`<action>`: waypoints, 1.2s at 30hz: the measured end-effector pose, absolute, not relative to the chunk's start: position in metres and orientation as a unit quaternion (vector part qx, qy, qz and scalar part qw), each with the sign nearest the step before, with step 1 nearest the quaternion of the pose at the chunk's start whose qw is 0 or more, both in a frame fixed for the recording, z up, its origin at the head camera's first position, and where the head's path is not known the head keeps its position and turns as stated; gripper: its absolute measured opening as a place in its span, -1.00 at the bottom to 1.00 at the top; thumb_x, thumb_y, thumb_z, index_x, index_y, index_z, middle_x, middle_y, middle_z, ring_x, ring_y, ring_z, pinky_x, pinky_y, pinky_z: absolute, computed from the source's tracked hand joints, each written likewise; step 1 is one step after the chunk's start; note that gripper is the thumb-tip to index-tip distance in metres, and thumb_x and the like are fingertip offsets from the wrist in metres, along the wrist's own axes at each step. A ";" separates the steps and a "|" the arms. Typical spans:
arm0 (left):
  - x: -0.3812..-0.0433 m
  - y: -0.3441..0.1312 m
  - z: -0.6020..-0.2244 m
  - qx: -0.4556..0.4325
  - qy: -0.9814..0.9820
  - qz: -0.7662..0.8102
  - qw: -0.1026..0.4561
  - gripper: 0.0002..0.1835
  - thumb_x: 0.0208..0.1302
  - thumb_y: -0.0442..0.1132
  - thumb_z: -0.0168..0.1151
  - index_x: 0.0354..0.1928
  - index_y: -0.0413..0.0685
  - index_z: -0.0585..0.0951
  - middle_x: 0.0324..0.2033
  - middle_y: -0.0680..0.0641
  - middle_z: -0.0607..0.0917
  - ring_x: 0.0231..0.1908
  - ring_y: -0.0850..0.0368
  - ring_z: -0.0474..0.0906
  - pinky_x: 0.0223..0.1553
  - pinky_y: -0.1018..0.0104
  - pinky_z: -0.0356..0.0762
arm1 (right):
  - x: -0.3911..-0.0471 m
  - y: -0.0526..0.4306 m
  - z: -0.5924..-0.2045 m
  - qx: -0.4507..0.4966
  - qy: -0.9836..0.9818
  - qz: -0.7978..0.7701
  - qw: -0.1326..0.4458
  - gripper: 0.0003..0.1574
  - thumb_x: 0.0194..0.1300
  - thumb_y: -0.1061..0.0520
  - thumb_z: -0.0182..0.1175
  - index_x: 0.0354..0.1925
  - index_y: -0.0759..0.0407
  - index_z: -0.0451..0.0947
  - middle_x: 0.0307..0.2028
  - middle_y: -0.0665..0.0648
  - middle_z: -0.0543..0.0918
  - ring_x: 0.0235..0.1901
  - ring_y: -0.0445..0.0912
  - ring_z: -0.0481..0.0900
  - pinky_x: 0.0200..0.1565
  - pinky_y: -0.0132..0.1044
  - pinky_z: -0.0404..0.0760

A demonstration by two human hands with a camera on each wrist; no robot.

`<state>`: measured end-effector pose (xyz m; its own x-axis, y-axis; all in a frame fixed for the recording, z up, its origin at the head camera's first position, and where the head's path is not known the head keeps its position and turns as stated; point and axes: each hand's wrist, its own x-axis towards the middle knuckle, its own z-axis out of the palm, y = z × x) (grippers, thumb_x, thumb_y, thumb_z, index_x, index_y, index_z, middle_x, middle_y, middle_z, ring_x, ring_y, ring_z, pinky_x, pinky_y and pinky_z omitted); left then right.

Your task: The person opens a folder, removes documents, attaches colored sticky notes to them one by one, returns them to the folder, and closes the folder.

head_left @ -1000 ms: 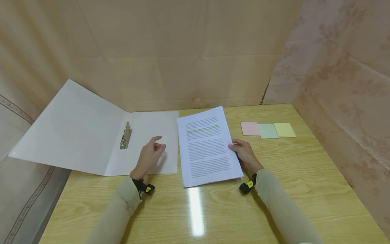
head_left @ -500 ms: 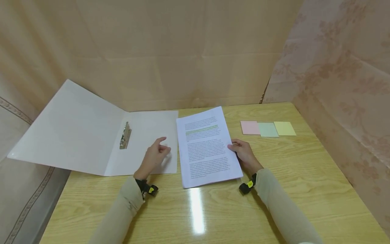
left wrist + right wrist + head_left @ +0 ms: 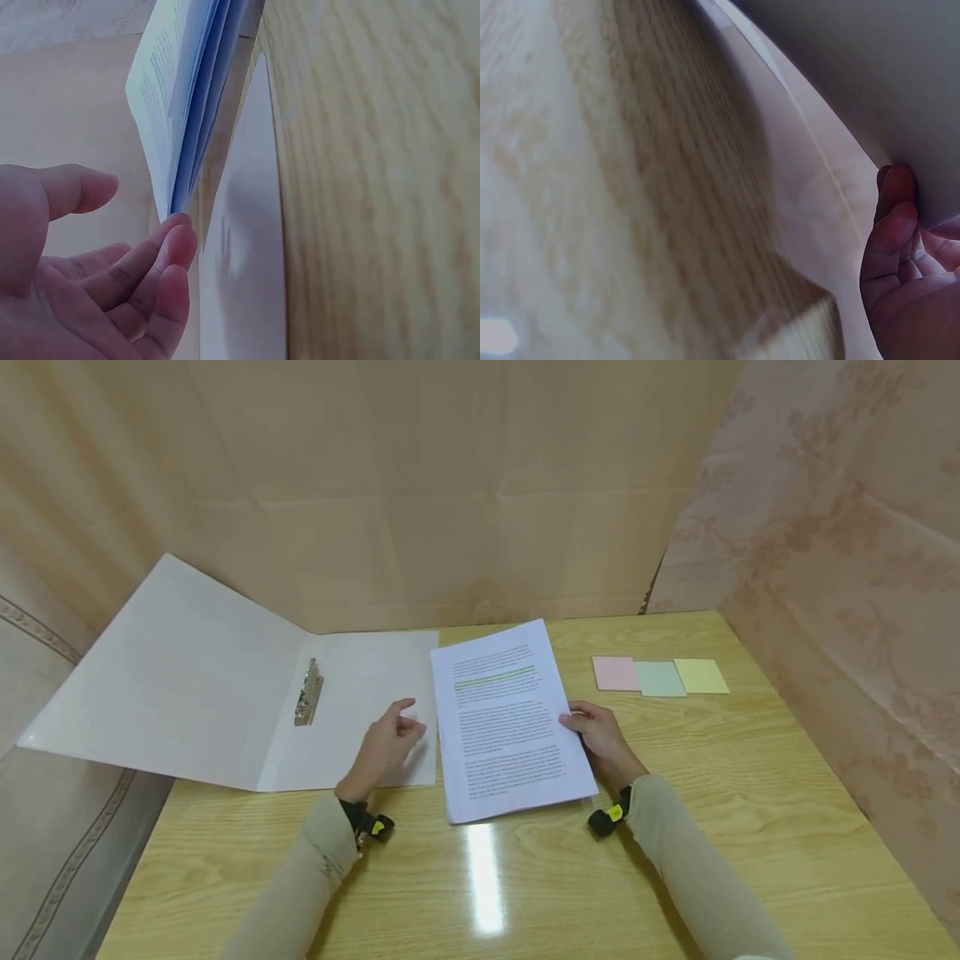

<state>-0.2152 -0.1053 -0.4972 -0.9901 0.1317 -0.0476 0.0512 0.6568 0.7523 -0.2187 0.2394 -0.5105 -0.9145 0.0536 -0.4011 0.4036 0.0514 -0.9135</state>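
Observation:
A stack of printed paper sheets point(image 3: 501, 727), with green highlighted lines near the top, is held slightly tilted above the table. My right hand point(image 3: 602, 742) pinches its right edge, thumb on top and fingers beneath; the right wrist view shows the curled fingers point(image 3: 894, 229) against the underside of the paper. Over the right panel of a white folder point(image 3: 367, 664) is my left hand point(image 3: 384, 747), thumb and fingers apart and holding nothing. In the left wrist view its fingertips point(image 3: 180, 244) come right at the lower corner of the paper stack point(image 3: 180, 112), whose sheets are slightly fanned.
The folder lies open at the left, its cover point(image 3: 168, 685) raised and its metal clip point(image 3: 309, 693) near the spine. Pink point(image 3: 617, 674), green point(image 3: 660, 679) and yellow point(image 3: 701, 677) sticky note pads lie at the back right. Curtains border the wooden table point(image 3: 562, 885) behind and at the right.
My left hand has moved right, closer to the paper stack's left edge. The stack has shifted very slightly left, still in my right hand.

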 end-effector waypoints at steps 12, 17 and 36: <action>-0.209 -0.093 -0.494 0.058 0.907 0.413 0.051 -0.42 0.34 -0.17 0.14 0.36 -0.19 0.32 -0.07 -0.28 0.71 -0.09 -0.11 0.65 0.00 0.02 0.55 | -0.216 0.238 -0.508 0.148 0.712 -0.671 0.140 -0.56 0.40 0.20 0.11 0.21 0.29 0.43 -0.35 -0.05 0.68 -0.38 -0.19 0.63 -0.32 -0.34 0.59; -0.212 -0.089 -0.496 0.049 0.907 0.410 0.081 -0.40 0.36 -0.15 0.16 0.38 -0.15 0.31 -0.04 -0.23 0.70 -0.06 -0.07 0.63 0.02 0.05 0.54 | -0.215 0.237 -0.507 0.142 0.719 -0.665 0.144 -0.54 0.40 0.19 0.11 0.22 0.30 0.42 -0.34 -0.05 0.68 -0.38 -0.19 0.63 -0.32 -0.34 0.59; -0.213 -0.083 -0.500 0.055 0.920 0.371 0.114 -0.45 0.27 -0.18 0.26 0.28 -0.20 0.45 0.00 -0.17 0.65 -0.07 0.00 0.56 0.02 0.11 0.51 | -0.212 0.233 -0.509 0.114 0.763 -0.620 0.144 -0.55 0.40 0.18 0.12 0.19 0.33 0.47 -0.21 0.11 0.70 -0.36 -0.19 0.61 -0.28 -0.36 0.58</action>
<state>-0.2129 -0.0829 -0.5000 -0.9678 0.1859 -0.1696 0.0160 0.7181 0.6957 -0.2123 0.2330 -0.5090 -0.9326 -0.0048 -0.3609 0.3524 0.2049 -0.9132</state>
